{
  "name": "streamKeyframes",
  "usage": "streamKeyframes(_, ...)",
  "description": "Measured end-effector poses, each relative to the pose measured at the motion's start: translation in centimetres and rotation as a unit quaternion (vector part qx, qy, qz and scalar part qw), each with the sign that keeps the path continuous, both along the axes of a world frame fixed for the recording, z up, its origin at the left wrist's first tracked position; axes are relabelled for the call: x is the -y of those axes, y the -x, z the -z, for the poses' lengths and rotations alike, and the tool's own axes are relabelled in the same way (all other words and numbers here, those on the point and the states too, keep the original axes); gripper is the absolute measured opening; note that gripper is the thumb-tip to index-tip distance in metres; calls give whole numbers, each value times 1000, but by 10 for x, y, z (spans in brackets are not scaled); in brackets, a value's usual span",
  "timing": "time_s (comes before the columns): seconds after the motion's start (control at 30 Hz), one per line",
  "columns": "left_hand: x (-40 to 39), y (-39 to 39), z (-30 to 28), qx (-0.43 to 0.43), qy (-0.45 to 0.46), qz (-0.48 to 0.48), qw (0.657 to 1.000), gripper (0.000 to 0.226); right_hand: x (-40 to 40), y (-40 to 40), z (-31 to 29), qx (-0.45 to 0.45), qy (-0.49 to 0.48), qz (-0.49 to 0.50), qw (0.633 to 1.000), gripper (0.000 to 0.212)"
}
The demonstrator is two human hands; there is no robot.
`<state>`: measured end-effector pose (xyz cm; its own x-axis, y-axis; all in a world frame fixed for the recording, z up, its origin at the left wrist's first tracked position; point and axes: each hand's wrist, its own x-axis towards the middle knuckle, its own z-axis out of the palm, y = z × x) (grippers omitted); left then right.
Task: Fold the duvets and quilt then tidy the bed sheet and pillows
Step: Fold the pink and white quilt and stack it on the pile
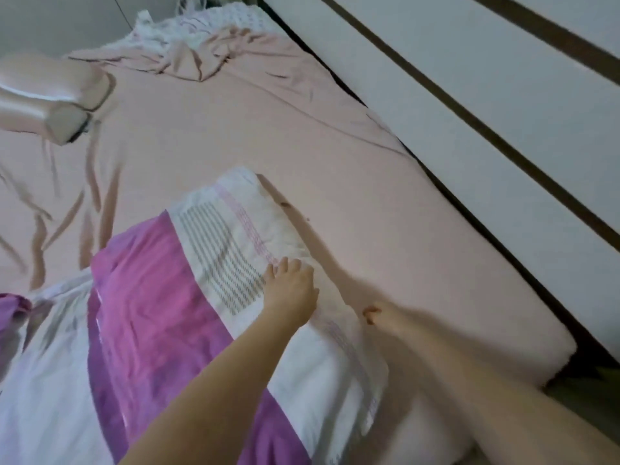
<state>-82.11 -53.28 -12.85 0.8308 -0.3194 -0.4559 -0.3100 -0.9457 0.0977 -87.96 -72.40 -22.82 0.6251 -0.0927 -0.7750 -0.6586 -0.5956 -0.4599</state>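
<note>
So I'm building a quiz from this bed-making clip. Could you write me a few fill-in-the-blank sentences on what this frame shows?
1. The left hand rests on the folded duvet, whose broad band is ____.
2. The bed sheet is pale ____.
3. The shiny pillow lies toward the frame's far ____ side.
4. The right hand is beside the duvet's ____ edge.

Missing words: purple; pink; left; right
</note>
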Motion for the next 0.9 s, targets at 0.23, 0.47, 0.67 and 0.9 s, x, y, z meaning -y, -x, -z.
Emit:
streamKeyframes(0.23, 16, 126, 6, -6, -48, 162, 986, 107, -25, 104, 6, 20, -124, 290, 949, 15)
streamKeyframes(0.47, 6, 214, -7, 68, -67, 74, 993, 114, -65, 143, -55, 98, -176, 277, 940, 28)
streamKeyframes(0.67, -88, 159, -88, 159, 216, -79, 960, 48, -126, 145, -127, 146, -348, 341, 861, 33)
streamKeyframes(0.9, -162, 140, -156, 181, 248, -159, 938, 21, -184, 140, -167, 236, -194, 175, 936, 34)
